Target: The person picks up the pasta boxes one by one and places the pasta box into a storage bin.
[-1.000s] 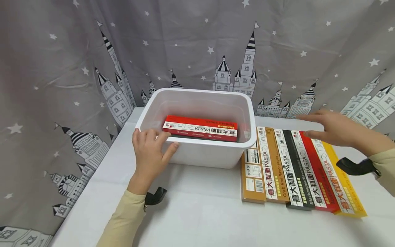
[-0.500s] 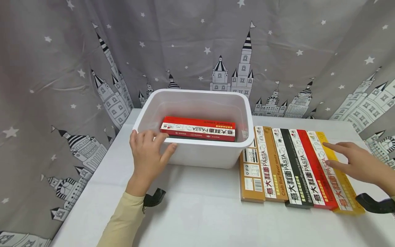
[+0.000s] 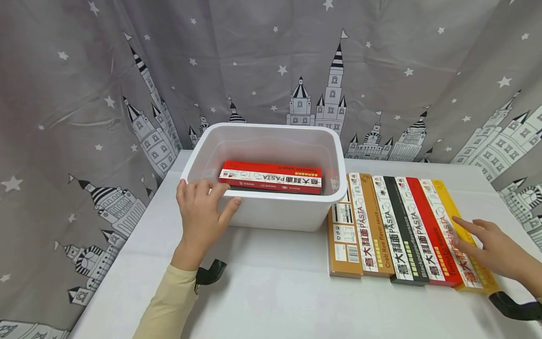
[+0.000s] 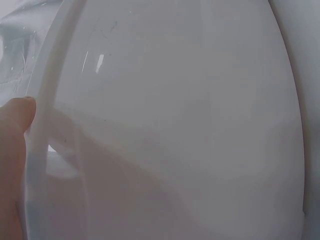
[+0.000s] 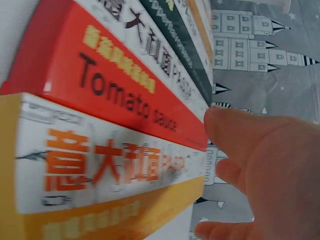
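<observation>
My left hand (image 3: 203, 221) holds the near left rim of a white plastic bin (image 3: 275, 212), fingers over the edge; the left wrist view shows a fingertip at the rim beside the wall (image 4: 175, 100). Inside the bin lies a red tomato sauce pasta box (image 3: 271, 176), with something dark partly hidden beneath it. My right hand (image 3: 493, 249) hovers above the yellow pasta box (image 3: 455, 207) at the right end of a row, thumb and fingers spread. In the right wrist view, the fingers are near the yellow box (image 5: 110, 215) and the red tomato sauce box (image 5: 125, 90).
Left of the yellow box, side by side, lie a red box (image 3: 423, 202), a black pepper box (image 3: 400, 207) and brown crab roe boxes (image 3: 372, 197), next to the bin. A grey castle-print curtain (image 3: 254, 61) hangs behind the white table (image 3: 296, 282).
My right hand has come down and nearer, from above the far end of the row to over the yellow box. The left hand stays on the bin rim.
</observation>
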A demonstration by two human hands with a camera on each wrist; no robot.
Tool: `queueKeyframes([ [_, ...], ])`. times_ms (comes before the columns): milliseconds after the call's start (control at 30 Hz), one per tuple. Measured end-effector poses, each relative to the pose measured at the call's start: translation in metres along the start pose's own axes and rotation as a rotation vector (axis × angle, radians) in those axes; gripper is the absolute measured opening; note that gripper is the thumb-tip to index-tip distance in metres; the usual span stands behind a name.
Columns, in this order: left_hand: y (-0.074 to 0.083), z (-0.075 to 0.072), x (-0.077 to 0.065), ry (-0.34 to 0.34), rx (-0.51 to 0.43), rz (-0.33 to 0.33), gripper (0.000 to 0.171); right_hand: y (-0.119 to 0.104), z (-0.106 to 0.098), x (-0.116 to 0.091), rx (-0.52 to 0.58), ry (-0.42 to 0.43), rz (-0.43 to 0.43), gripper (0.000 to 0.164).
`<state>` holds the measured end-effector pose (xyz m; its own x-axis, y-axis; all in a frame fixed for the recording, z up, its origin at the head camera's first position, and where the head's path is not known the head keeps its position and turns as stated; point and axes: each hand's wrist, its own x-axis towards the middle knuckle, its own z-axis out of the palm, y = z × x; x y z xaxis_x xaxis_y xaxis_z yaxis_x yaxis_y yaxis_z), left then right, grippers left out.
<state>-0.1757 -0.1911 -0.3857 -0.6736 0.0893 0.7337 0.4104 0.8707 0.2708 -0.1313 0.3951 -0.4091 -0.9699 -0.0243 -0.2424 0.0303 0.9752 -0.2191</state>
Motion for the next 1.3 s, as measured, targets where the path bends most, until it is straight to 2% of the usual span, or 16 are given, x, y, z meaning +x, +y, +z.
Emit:
queueKeyframes([
  [200,0.000,0.001,0.000,0.001,-0.001,0.003,0.079,0.004,0.014,-0.004,0.038,0.001,0.021,0.081],
  [467,0.000,0.002,-0.002,-0.014,-0.002,-0.001,0.080,0.001,0.047,-0.009,0.076,0.104,0.027,0.073],
  [633,0.001,0.002,-0.002,-0.006,-0.002,0.000,0.079,-0.002,0.060,-0.010,0.118,0.149,0.055,0.071],
  [1133,0.001,0.001,-0.001,0.002,-0.009,0.000,0.078,-0.007,0.067,-0.014,0.014,0.243,0.116,0.073],
  [1300,0.001,0.001,0.000,0.002,0.000,-0.003,0.078,0.000,0.067,-0.009,0.002,0.240,0.136,0.075],
])
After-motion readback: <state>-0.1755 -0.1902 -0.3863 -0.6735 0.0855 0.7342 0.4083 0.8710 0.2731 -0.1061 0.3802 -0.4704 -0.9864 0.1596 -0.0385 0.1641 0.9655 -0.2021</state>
